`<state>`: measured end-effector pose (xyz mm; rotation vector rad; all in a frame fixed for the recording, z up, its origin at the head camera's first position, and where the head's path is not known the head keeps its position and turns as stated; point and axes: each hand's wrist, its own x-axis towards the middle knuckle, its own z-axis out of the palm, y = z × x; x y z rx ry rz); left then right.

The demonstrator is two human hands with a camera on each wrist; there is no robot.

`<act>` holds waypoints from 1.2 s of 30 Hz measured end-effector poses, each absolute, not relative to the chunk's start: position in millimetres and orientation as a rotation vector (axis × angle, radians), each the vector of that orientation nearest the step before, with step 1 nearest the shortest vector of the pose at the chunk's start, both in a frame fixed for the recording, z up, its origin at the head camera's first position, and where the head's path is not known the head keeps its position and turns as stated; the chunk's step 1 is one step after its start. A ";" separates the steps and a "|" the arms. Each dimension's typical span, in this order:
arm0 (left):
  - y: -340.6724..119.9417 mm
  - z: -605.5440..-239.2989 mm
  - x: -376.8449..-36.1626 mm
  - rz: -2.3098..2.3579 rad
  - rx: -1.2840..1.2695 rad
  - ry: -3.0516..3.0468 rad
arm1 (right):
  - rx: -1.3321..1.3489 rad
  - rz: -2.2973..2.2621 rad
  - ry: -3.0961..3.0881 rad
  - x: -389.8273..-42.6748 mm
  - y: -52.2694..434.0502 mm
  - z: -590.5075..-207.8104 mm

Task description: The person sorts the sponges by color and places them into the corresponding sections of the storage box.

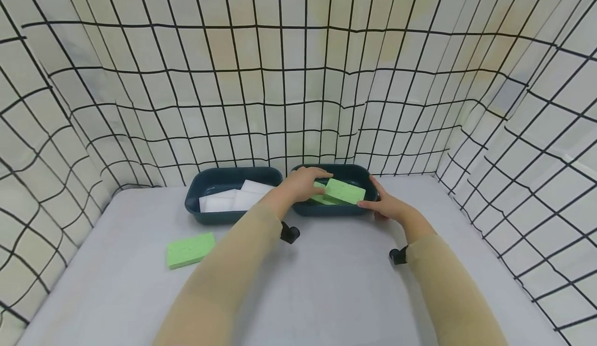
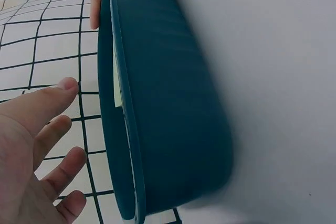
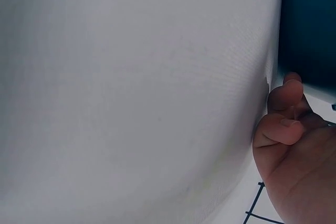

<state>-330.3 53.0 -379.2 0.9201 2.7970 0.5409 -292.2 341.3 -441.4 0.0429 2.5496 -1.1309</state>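
Observation:
Two dark teal trays stand side by side at the back of the grey table. The right tray (image 1: 326, 211) (image 2: 168, 103) (image 3: 310, 24) holds green sponges; the top green sponge (image 1: 345, 191) lies tilted with one end near the rim. My left hand (image 1: 305, 183) (image 2: 37, 150) reaches over this tray with relaxed, spread fingers beside that sponge and holds nothing. My right hand (image 1: 384, 206) (image 3: 294, 145) grips the tray's right end, thumb on the front rim and fingers curled round the end.
The left tray (image 1: 205, 180) holds several white sponges (image 1: 242, 196). One loose green sponge (image 1: 191, 249) lies on the table at the front left. A black-gridded white cloth wall (image 1: 298, 76) closes in the back and both sides.

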 end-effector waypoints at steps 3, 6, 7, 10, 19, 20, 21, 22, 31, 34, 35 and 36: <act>44.4 -379.2 -324.6 0.560 0.916 2.799 | 0.040 -1.132 2.552 -291.6 340.8 -442.1; 34.1 -379.4 -319.0 0.608 0.916 2.792 | 0.040 -1.129 2.550 -292.3 341.3 -444.1; 30.5 -379.2 -317.4 0.621 0.921 2.794 | 0.039 -1.131 2.547 -292.7 341.6 -444.4; 18.9 -379.2 -312.2 0.641 0.945 2.805 | 0.035 -1.132 2.540 -293.7 342.2 -445.4; -30.3 -376.6 -284.9 0.659 0.923 2.818 | 0.015 -1.142 2.542 -290.7 340.5 -443.6; -37.2 -376.6 -282.0 0.678 0.914 2.815 | 0.014 -1.141 2.541 -290.2 340.7 -443.5; -44.2 -377.1 -279.4 0.695 0.896 2.817 | 0.020 -1.140 2.539 -289.7 341.0 -443.2; -51.9 -378.0 -276.7 0.714 0.881 2.819 | 0.027 -1.142 2.534 -289.5 340.6 -443.4; -115.0 -383.6 -248.0 0.721 0.794 2.873 | 0.011 -1.118 2.543 -286.2 342.3 -443.2; -138.5 -381.9 -233.5 0.721 0.797 2.896 | 0.012 -1.129 2.538 -285.8 340.4 -442.8; -147.0 -381.4 -228.9 0.729 0.797 2.903 | -0.002 -1.132 2.534 -285.8 339.3 -442.7; -155.9 -380.8 -224.3 0.739 0.799 2.909 | 0.000 -1.135 2.528 -286.2 338.0 -442.7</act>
